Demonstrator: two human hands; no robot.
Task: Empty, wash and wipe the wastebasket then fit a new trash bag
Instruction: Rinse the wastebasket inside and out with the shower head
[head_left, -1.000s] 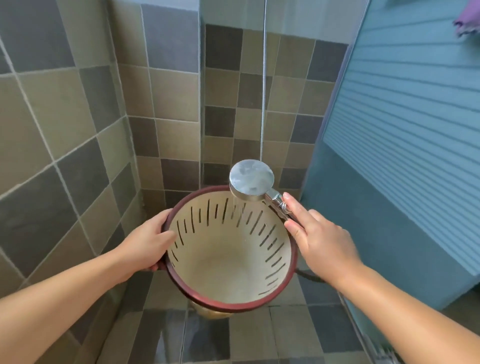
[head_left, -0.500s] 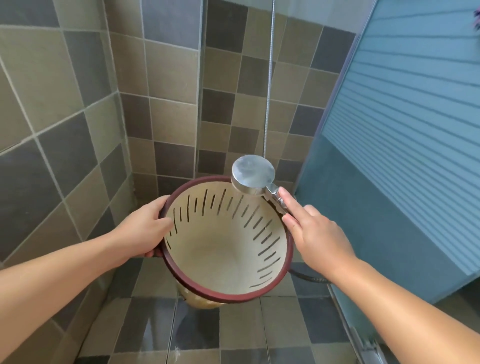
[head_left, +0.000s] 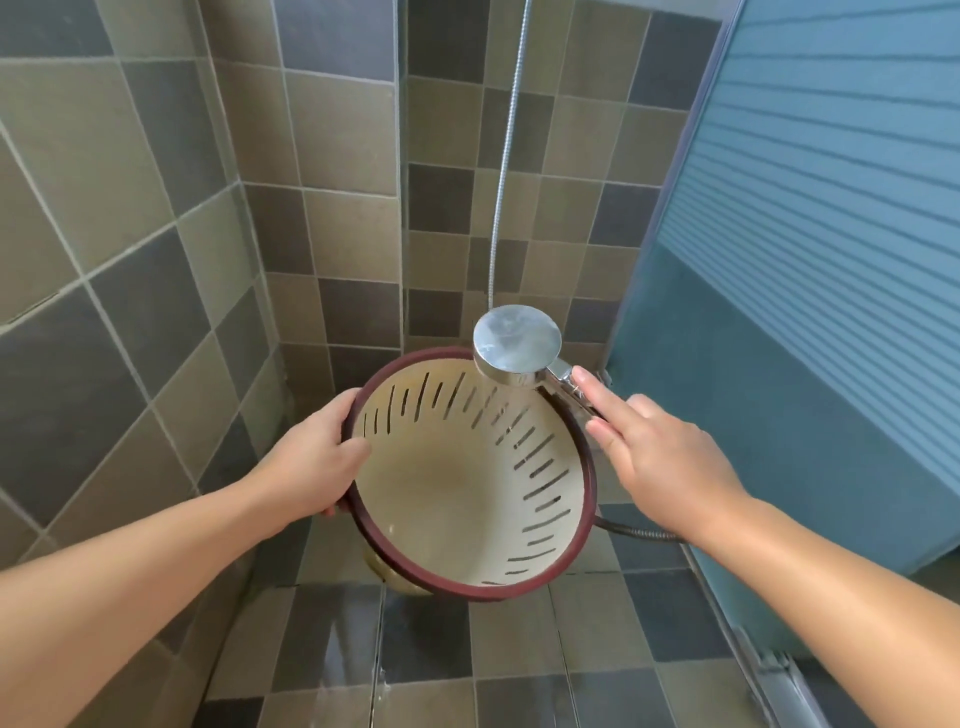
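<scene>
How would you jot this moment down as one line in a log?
step: rinsing | left hand grips wastebasket rim, tilted | right hand holds shower head over rim, spraying inside | bag: not fitted

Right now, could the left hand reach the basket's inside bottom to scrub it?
Probably not as things stand: the left hand grips the wastebasket by its dark red rim, holding it up, while the right hand holds the shower head. The inside itself looks unobstructed.
</scene>
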